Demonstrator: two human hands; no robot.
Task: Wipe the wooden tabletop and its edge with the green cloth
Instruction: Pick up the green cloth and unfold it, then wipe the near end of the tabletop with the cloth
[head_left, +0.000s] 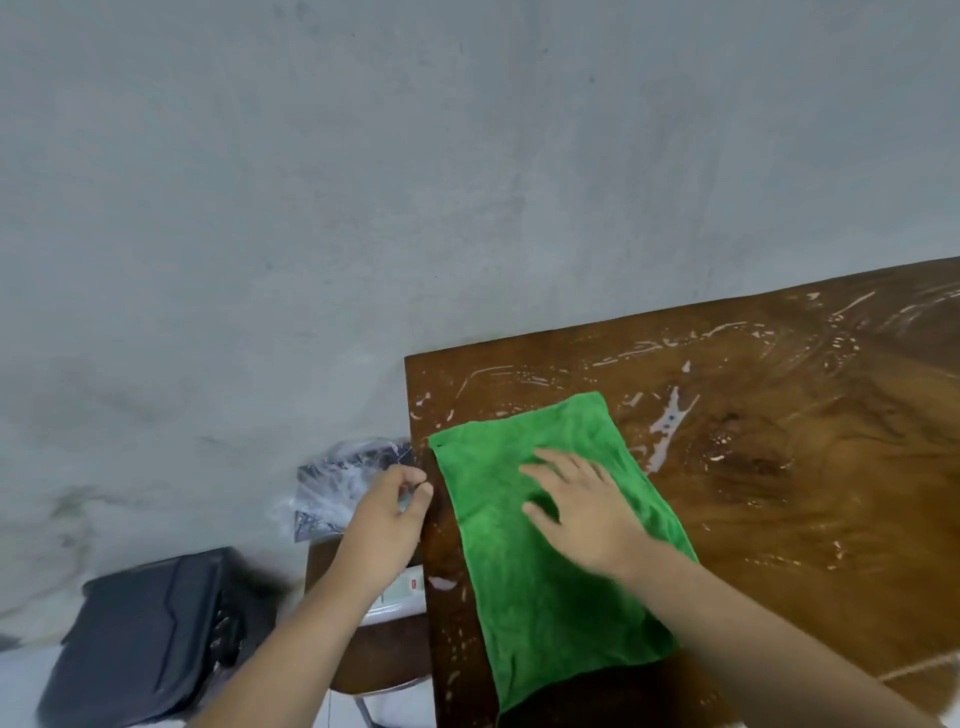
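The green cloth lies spread flat on the wooden tabletop, close to its left edge. My right hand rests palm-down on the cloth with its fingers spread. My left hand hovers at the table's left edge, fingers curled and slightly apart, holding nothing that I can see. White wet streaks and droplets cover the wood around the cloth, mostly toward the far side.
A grey wall fills the upper view. Left of the table, a lower wooden seat carries a crumpled clear plastic bag and a white object. A black case sits on the floor at the lower left.
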